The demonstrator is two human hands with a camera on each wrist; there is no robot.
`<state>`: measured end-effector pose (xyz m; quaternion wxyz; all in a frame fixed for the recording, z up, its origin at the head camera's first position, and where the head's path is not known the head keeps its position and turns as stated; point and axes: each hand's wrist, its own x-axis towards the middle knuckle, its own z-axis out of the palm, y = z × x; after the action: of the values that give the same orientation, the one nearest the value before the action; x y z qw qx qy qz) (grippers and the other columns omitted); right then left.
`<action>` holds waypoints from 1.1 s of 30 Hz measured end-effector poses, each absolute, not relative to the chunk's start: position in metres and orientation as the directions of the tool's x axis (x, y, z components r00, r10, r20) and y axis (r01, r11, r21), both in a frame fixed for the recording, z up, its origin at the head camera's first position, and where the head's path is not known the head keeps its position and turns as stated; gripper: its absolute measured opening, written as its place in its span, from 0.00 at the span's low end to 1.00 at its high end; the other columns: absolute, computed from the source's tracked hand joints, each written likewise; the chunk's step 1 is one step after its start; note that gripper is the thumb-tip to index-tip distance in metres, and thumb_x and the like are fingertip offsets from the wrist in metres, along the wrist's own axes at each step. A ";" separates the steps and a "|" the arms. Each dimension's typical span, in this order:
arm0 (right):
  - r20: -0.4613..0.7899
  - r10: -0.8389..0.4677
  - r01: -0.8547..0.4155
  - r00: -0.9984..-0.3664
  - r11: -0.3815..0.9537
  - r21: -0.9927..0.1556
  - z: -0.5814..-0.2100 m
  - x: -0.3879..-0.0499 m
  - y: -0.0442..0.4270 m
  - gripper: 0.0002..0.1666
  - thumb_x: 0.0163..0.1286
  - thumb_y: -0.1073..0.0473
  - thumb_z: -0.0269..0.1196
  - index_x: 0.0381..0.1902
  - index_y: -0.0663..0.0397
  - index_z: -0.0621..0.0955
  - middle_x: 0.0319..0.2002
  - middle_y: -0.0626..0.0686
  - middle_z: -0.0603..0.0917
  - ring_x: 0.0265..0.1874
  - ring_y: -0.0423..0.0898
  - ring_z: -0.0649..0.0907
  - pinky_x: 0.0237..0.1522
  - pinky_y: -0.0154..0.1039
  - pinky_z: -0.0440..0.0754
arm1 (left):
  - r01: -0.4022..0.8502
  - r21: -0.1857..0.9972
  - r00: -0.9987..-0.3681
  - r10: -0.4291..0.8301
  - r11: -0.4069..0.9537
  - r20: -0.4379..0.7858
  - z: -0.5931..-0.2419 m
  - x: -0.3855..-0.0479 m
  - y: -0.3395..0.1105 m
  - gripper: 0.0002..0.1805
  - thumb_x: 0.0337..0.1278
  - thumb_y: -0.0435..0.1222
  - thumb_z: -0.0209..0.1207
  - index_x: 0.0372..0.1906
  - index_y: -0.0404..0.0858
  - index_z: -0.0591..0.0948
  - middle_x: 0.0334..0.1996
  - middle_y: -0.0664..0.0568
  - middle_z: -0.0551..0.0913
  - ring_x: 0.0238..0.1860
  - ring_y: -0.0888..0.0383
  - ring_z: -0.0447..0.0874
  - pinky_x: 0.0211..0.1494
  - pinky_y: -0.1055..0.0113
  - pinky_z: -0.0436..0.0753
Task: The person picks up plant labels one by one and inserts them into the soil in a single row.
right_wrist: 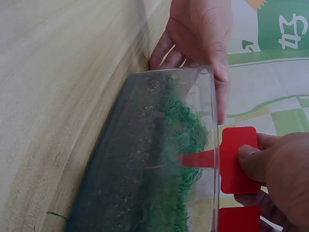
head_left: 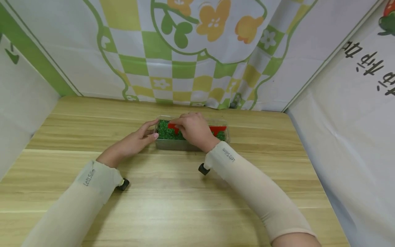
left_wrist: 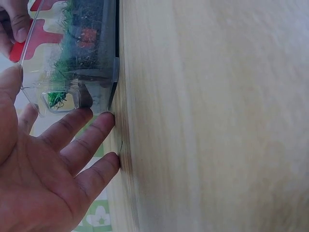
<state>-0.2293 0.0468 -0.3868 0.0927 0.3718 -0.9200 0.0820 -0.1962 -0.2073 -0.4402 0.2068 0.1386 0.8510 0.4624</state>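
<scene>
A clear plastic box [head_left: 176, 145] stands on the table, with dark, soil-like material below and green shredded grass [right_wrist: 183, 128] on top. With thumb and fingertips, my right hand [head_left: 197, 129] pinches the wide head of a red T-shaped plant label [right_wrist: 231, 162]; its narrow stem reaches down into the grass. A second red plant label [right_wrist: 240, 220] stands beside it, partly cut off in the right wrist view. At the box's left end, my left hand [head_left: 132, 142] touches the wall and rim with fairly straight fingers and thumb.
The wooden table [head_left: 172, 206] runs up to a patterned cloth [head_left: 160, 72] behind the box. White sheets hang at both sides. One thin green strand [right_wrist: 58, 214] lies on the table next to the box.
</scene>
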 end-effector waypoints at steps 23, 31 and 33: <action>0.155 -0.653 -0.669 -0.741 0.740 -0.078 -0.387 -0.229 0.045 0.18 0.74 0.55 0.62 0.58 0.31 0.85 0.42 0.41 0.89 0.39 0.41 0.86 0.51 0.48 0.78 | 0.021 0.841 -0.869 0.426 0.540 -0.252 -0.439 -0.198 -0.205 0.37 0.76 0.59 0.43 0.80 0.67 0.39 0.77 0.34 0.54 0.74 0.34 0.59 0.69 0.32 0.63; 0.146 -0.621 -0.637 -0.770 0.756 -0.150 -0.380 -0.231 0.052 0.22 0.75 0.48 0.61 0.65 0.36 0.79 0.47 0.42 0.88 0.42 0.39 0.85 0.56 0.51 0.75 | 0.036 0.849 -0.870 0.435 0.526 -0.233 -0.436 -0.196 -0.205 0.37 0.77 0.57 0.42 0.80 0.65 0.39 0.77 0.33 0.54 0.75 0.34 0.58 0.69 0.31 0.63; 0.169 -0.600 -0.623 -0.782 0.761 -0.179 -0.377 -0.229 0.058 0.24 0.75 0.46 0.60 0.66 0.38 0.78 0.50 0.44 0.87 0.45 0.40 0.85 0.59 0.52 0.73 | 0.038 0.848 -0.870 0.435 0.529 -0.233 -0.436 -0.195 -0.205 0.38 0.77 0.56 0.43 0.80 0.64 0.38 0.77 0.33 0.54 0.74 0.33 0.58 0.69 0.31 0.63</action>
<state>-0.2293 0.0580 -0.3770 0.0509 0.3265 -0.9370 0.1131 -0.1945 -0.2047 -0.4359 0.2137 0.1396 0.8479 0.4647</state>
